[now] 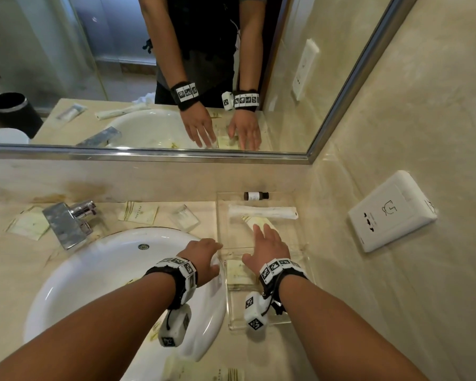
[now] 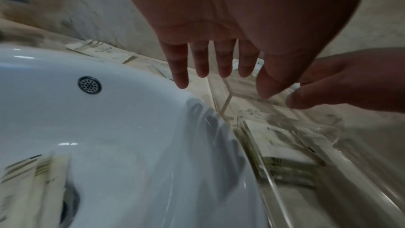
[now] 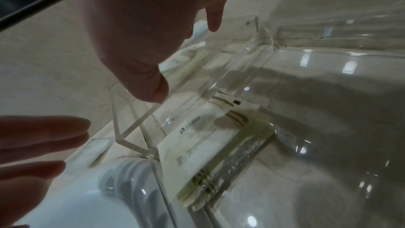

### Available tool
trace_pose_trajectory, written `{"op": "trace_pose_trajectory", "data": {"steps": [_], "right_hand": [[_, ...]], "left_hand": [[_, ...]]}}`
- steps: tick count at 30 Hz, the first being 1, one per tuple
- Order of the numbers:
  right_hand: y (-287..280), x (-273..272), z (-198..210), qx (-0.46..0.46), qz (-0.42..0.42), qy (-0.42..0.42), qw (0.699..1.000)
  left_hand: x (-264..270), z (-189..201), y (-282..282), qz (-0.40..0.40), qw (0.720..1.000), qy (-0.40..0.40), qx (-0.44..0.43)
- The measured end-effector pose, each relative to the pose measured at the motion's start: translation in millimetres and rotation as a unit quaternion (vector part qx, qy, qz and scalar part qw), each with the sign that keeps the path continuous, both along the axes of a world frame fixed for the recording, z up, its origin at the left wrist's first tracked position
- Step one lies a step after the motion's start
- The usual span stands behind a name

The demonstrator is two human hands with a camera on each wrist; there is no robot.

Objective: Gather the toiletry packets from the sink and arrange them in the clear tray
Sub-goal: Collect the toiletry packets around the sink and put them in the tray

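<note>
The clear tray point(image 1: 289, 237) stands right of the white sink point(image 1: 102, 265). It holds a small dark bottle point(image 1: 256, 195), a long white packet point(image 1: 261, 211), a cream packet point(image 1: 254, 221) at the back and another cream packet point(image 1: 239, 272) near the front. My right hand point(image 1: 264, 239) hovers flat over the tray, fingers straight, holding nothing. My left hand point(image 1: 208, 255) reaches over the sink's right rim beside the tray, fingers also straight and empty. Blurred striped packets point(image 2: 32, 172) lie in the basin near the drain.
A chrome faucet point(image 1: 69, 221) stands at the back left. Loose packets lie on the counter behind the sink point(image 1: 138, 213), left of the faucet point(image 1: 28, 222) and at the front edge point(image 1: 217, 375); one is clear point(image 1: 183, 217). A white wall plate point(image 1: 390, 210) and a mirror close off the corner.
</note>
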State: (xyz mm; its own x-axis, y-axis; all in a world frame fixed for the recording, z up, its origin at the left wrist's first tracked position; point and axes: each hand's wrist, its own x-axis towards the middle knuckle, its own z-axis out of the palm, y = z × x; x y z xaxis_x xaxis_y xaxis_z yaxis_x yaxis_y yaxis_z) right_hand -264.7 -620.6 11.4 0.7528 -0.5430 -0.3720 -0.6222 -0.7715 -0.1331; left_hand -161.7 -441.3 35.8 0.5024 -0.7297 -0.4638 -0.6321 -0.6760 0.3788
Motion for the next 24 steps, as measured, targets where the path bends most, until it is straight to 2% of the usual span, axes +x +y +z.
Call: {"op": "trace_pose_trajectory", "data": {"steps": [5, 10, 14, 16, 20, 24], "right_hand": [[1.2, 0.8, -9.0, 0.004, 0.015, -0.032, 0.999], [-2.8, 4.7, -12.0, -0.048, 0.027, -0.062, 0.997], [-16.4, 14.3, -15.2, -0.008, -0.005, -0.02, 1.0], [-19.8, 17.4, -17.0, 0.004, 0.007, -0.016, 1.0], [-18.5, 18.9, -17.9, -0.019, 0.051, -0.082, 0.995], [-14.1, 17.9, -13.4, -0.026, 0.09, -0.097, 0.991]], "left_hand": [[-0.6, 1.5, -11.1, 0.016, 1.0, 0.009, -0.016], [1.3, -5.1, -14.3, 0.022, 1.0, 0.012, -0.003], [5.1, -11.0, -13.5, 0.034, 0.999, 0.013, -0.006], [7.5, -13.4, -12.6, 0.039, 0.999, 0.013, -0.012], [12.0, -16.0, -8.4, 0.055, 0.998, 0.016, -0.016], [18.4, -18.0, -3.1, 0.076, 0.997, 0.022, -0.021]]}}
